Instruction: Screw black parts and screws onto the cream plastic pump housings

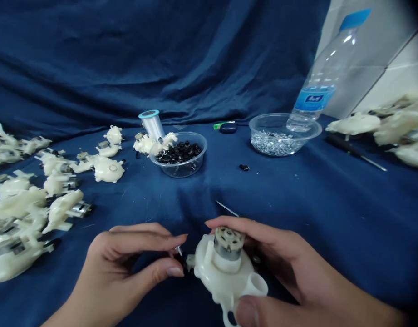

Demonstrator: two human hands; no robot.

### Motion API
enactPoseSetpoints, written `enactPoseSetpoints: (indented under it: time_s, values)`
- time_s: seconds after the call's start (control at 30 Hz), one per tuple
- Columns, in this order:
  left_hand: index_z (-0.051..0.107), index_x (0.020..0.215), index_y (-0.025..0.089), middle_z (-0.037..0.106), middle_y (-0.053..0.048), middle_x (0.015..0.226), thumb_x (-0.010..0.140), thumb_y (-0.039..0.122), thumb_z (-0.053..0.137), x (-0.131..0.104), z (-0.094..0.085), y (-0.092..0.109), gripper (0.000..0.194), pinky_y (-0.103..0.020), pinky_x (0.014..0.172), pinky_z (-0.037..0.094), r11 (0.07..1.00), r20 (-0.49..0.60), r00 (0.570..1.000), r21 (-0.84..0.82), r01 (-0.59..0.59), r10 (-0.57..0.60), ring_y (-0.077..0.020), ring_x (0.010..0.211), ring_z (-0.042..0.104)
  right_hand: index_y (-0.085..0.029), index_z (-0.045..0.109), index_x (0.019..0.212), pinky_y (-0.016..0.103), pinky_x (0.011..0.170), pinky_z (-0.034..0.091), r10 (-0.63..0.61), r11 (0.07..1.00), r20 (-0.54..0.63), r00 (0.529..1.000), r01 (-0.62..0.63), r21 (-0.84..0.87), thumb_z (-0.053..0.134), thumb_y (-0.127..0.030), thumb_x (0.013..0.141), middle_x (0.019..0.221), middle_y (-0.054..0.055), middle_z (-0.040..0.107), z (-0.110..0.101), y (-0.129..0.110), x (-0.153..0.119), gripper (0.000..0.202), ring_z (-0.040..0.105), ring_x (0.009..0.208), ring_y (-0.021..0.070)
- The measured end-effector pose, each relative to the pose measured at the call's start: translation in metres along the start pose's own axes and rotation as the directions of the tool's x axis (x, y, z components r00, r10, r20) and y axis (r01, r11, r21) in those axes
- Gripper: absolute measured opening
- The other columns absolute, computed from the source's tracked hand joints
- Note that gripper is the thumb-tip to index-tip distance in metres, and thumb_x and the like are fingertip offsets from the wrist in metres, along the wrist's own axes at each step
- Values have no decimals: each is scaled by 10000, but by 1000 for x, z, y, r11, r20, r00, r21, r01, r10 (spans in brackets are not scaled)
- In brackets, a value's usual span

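My right hand (280, 259) grips a cream plastic pump housing (218, 277) with a round metal motor (229, 243) standing up from it. The thumb lies near the housing's lower loop, and the fingers curl around the motor's far side. Beyond those fingers a thin metal shaft (227, 208) sticks out; its other end is hidden behind the hand. At the housing's left tab, my left hand (137, 263) pinches a small black part (182, 260), with a small silvery piece (178, 250) showing at the fingertips. Whether the black part is seated on the tab, I cannot tell.
A clear bowl (204, 152) holds small black parts; another bowl (251, 131) holds screws beside a leaning water bottle (314, 97). A screwdriver (355, 152) lies right. Similar housings (18, 204) crowd the left, more (399, 129) the right. A wire spool (152, 125) stands behind.
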State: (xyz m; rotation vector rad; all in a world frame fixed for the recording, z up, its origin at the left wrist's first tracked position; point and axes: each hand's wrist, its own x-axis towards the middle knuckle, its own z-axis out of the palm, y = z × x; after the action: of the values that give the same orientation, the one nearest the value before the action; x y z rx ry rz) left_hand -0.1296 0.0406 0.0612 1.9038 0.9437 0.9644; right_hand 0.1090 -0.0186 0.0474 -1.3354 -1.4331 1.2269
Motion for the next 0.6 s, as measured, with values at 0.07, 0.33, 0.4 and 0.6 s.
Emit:
enactPoseSetpoints:
  time_s: [0.07, 0.33, 0.4, 0.6]
  values:
    - [789, 984, 484, 792, 80, 735, 729, 141, 849, -2, 0, 1, 432, -117, 584, 596, 999, -8, 1000, 38, -16, 17, -108, 589, 728, -451, 639, 1260, 439, 819, 612, -92, 995, -10, 996, 92, -28, 850, -485, 661, 1214, 37, 727, -1, 8, 2, 637, 739, 1030, 299]
    - [719, 1111, 557, 794, 114, 871, 781, 194, 823, -10, 4, -3, 501, -143, 623, 625, 968, -30, 990, 212, -131, 141, -121, 659, 750, -403, 621, 1308, 366, 771, 643, -177, 983, 26, 984, 178, -45, 839, -519, 695, 1196, 45, 733, 0, 11, 2, 661, 748, 1002, 277]
    - [685, 1171, 567, 783, 112, 898, 810, 188, 798, -12, 7, -4, 535, -157, 617, 626, 958, -41, 981, 227, -177, 191, -124, 668, 743, -406, 619, 1306, 321, 734, 648, -171, 985, 37, 985, 172, -2, 837, -509, 704, 1214, 32, 729, 1, 9, 2, 648, 756, 967, 251]
    - [656, 1211, 578, 773, 109, 911, 842, 107, 736, -13, 9, 0, 603, -141, 591, 618, 953, 16, 982, 238, -188, 189, -117, 678, 746, -384, 690, 1212, 314, 699, 650, -150, 988, 30, 988, 151, -36, 896, -438, 630, 1146, 15, 758, 1, 1, 5, 620, 755, 946, 257]
